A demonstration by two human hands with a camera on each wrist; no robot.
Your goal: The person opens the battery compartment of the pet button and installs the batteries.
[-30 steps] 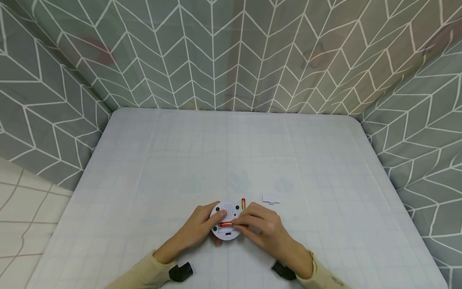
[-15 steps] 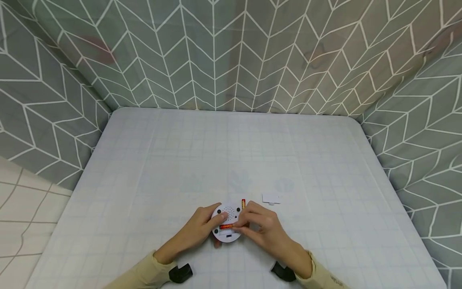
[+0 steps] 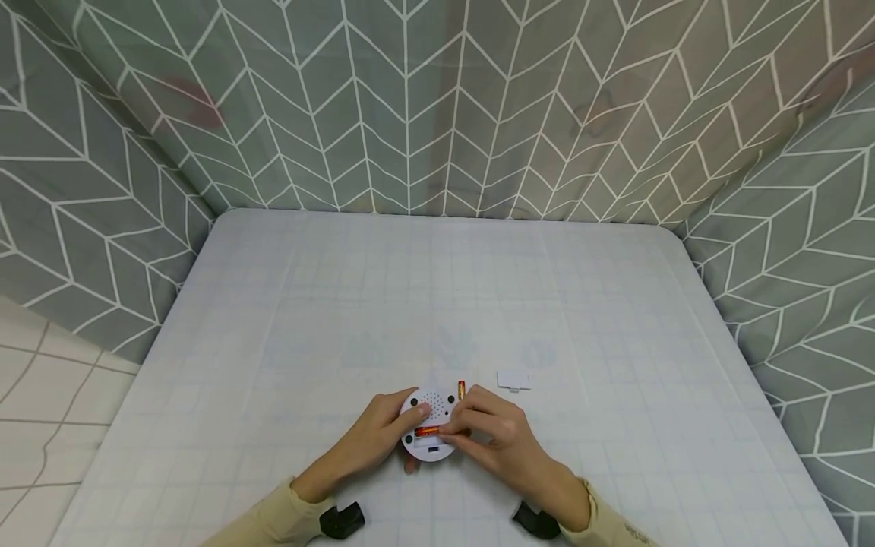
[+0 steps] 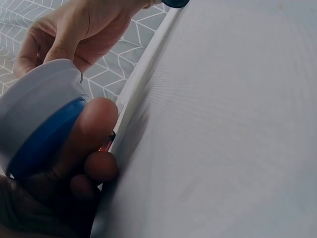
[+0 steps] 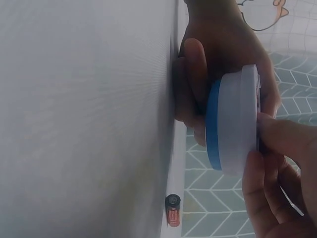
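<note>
A round white device (image 3: 439, 453) with a perforated speaker grille and dark round feet lies face down in my left hand (image 3: 374, 431). Its blue underside (image 5: 213, 126) shows in the right wrist view. My left thumb presses beside the grille while the fingers hold from below. A red-and-gold battery (image 3: 427, 431) lies lengthwise at the device's battery compartment. My right hand (image 3: 504, 431) pinches the battery's right end, with fingertips against the device. Whether the battery is fully seated cannot be seen.
A second battery (image 3: 461, 388) is on the table just beyond my right fingers. Farther right lies a small white battery cover (image 3: 514, 380). The white table (image 3: 424, 304) meets patterned grey curtains (image 3: 437, 114) at the back and sides.
The battery in my right fingers has come slightly down toward me, over the compartment. My left hand keeps holding the device, and the second battery and cover stay put.
</note>
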